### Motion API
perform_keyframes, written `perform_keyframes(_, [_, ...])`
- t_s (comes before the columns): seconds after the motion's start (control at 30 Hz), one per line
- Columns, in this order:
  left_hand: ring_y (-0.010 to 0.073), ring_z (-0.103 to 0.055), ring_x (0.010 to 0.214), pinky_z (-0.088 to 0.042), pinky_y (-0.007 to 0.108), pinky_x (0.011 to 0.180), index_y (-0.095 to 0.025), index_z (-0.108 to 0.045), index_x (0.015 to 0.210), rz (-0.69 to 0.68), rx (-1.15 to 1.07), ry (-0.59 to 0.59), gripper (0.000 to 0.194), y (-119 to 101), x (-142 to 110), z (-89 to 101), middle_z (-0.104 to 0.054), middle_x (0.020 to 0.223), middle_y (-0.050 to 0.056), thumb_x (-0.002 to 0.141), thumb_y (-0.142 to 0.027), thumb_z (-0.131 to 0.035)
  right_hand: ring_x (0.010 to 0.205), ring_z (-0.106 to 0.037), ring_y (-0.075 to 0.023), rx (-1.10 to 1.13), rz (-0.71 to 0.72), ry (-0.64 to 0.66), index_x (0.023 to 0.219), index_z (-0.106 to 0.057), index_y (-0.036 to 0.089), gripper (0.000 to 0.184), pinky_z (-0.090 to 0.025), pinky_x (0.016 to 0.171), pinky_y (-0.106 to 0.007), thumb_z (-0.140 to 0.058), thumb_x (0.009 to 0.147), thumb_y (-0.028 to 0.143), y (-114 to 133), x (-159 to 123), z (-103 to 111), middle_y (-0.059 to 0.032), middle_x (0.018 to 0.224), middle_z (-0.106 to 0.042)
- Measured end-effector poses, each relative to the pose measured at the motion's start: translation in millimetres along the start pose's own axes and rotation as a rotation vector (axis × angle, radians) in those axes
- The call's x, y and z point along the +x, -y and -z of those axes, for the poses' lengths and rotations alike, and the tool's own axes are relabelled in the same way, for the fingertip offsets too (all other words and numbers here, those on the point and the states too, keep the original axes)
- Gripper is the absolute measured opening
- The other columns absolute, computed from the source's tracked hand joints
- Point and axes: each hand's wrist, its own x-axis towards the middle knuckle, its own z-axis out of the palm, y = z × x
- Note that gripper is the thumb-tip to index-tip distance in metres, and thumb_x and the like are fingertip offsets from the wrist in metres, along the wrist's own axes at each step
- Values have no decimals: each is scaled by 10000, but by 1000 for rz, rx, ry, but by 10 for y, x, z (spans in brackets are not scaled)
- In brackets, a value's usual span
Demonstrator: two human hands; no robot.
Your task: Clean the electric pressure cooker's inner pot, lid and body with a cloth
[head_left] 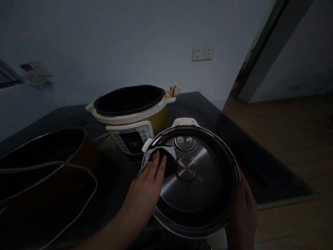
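A round pressure cooker lid (205, 184) is turned so that its shiny metal underside faces me. My right hand (243, 205) grips the lid's rim on the right side, its fingers partly in shadow. With fingers stretched over it, my left hand (148, 177) presses a black and white cloth (169, 161) against the lid's inner left edge. Behind the lid stands the electric pressure cooker (130, 116), uncovered, with a dark inside and a control panel (131, 139) on its front.
A large dark pot (85, 149) sits at the left, and a pale cable (95, 187) loops across it onto the black countertop (205, 111). Wall sockets (203, 53) are behind. Past the counter's right edge lies a wooden floor (275, 121).
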Motion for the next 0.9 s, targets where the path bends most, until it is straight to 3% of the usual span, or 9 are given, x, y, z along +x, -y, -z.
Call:
perform_keyframes(0.23, [278, -464, 1271, -471, 367, 990, -31, -458, 1345, -100, -104, -57, 548, 61, 309, 51, -422, 1413, 222, 809, 49, -379, 1276, -444, -294, -9, 4, -33, 1309, -536, 273, 515, -334, 1042, -472, -436, 894, 561, -83, -9, 10, -43, 1350, -548])
perform_keyframes(0.43, [248, -532, 1226, -486, 364, 977, -103, -506, 1312, -237, -156, -141, 449, 205, 659, 14, -502, 1384, 170, 872, -42, -448, 1289, -430, -293, -55, 26, -86, 1299, -548, 261, 509, -332, 1048, -468, -440, 896, 552, -60, -6, -14, -46, 1364, -535])
perform_keyframes(0.67, [219, -585, 1165, -520, 320, 912, -72, -544, 1243, -501, -26, -113, 377, 574, 638, 110, -570, 1319, 164, 873, -50, -473, 1296, -424, -282, -65, 15, -94, 1315, -531, 286, 483, -327, 1056, -458, -431, 909, 527, -4, -21, -26, -22, 1382, -520])
perform_keyframes(0.8, [217, -631, 1090, -535, 324, 886, -59, -562, 1210, -577, 12, -281, 343, 799, 570, 320, -639, 1228, 156, 903, -53, -409, 1285, -438, -281, -65, 8, -86, 1310, -532, 307, 476, -326, 1055, -478, -442, 901, 534, -16, -25, -12, -16, 1374, -528])
perform_keyframes(0.9, [220, -597, 1146, -469, 375, 994, -77, -585, 1184, -694, 25, -386, 334, 880, 624, 418, -642, 1224, 151, 936, -72, -362, 1289, -431, -302, -71, -10, -111, 1319, -526, 286, 517, -339, 1042, -490, -457, 883, 554, -21, -18, -14, -37, 1377, -524])
